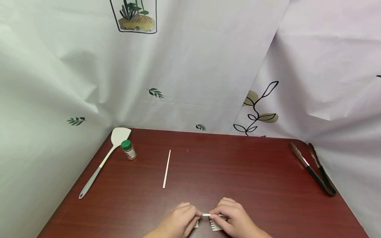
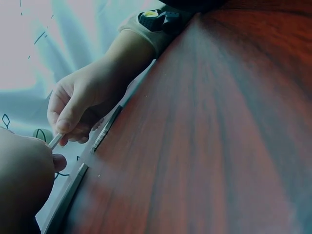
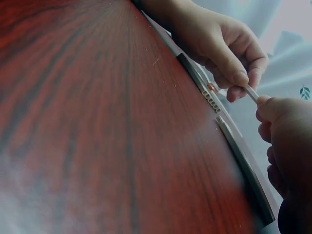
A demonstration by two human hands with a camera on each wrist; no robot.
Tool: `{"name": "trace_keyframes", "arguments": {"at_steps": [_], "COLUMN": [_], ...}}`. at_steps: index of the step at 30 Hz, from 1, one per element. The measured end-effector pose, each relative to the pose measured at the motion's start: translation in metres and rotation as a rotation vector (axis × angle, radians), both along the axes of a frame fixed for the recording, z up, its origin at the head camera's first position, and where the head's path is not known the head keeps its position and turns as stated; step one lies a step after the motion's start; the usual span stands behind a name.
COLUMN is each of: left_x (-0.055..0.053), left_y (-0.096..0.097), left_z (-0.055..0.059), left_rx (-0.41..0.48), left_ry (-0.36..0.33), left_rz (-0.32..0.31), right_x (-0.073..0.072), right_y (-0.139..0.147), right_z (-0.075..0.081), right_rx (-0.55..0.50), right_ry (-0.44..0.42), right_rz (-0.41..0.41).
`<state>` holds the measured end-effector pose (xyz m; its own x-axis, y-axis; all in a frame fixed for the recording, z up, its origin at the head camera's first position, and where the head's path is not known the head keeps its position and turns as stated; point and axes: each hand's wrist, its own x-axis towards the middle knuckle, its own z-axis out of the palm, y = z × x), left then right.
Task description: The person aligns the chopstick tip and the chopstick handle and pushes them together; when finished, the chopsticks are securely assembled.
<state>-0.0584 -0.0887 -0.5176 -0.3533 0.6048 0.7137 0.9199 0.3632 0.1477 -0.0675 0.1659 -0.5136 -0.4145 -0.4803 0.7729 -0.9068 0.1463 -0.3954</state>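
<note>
I have both hands pinching one short white stick (image 1: 206,215) between thumbs and fingertips, the left hand (image 1: 181,219) at one end and the right hand (image 1: 235,216) at the other. Only a small length shows in the gap, held roughly level just above the table (image 1: 238,165), near its front edge. I judge the step in hand to be two-handed work on that stick; whether it is being bent, pulled or merely held, I cannot tell. The next move, I think, calls for both pinches to stay firm and work together.

Directly below lie two pale slatted pieces, a left piece (image 1: 196,224) and a right piece (image 1: 215,225) with a toothed end, a gap between them. The hands hide much of both, and they crowd the space underneath.

Farther out, a thin white stick (image 1: 166,169) lies alone. A green-capped spice jar (image 1: 129,150) stands beside a white spatula (image 1: 106,162) at far left; black-handled tongs (image 1: 317,170) lie at far right. These stand well apart, obstructing nothing.
</note>
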Motion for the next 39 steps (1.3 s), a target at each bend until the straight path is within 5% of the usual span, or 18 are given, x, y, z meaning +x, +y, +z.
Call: {"name": "trace_keyframes", "arguments": {"at_steps": [15,22,27,32,39], "left_x": [0.002,-0.001,-0.002,-0.002,-0.007], "left_y": [0.007,0.008,0.004,0.003,-0.002], "left_z": [-0.001,0.007,0.013,0.015,0.018], "left_rx": [0.034,0.117,0.181,0.143,0.041], "left_ry": [-0.001,-0.06,-0.108,-0.146,-0.111], "left_rz": [-0.018,0.027,0.087,0.114,0.048], "right_x": [0.002,0.0,-0.004,-0.013,-0.036], "right_y": [-0.003,0.007,0.023,0.028,0.018], "right_z": [0.008,0.003,0.01,0.021,0.034], "right_rx": [-0.034,-0.097,-0.112,-0.143,-0.342], "right_ry": [-0.021,-0.029,-0.315,-0.564,-0.936], "right_rz": [0.043,-0.064,-0.111,-0.151,-0.157]}}
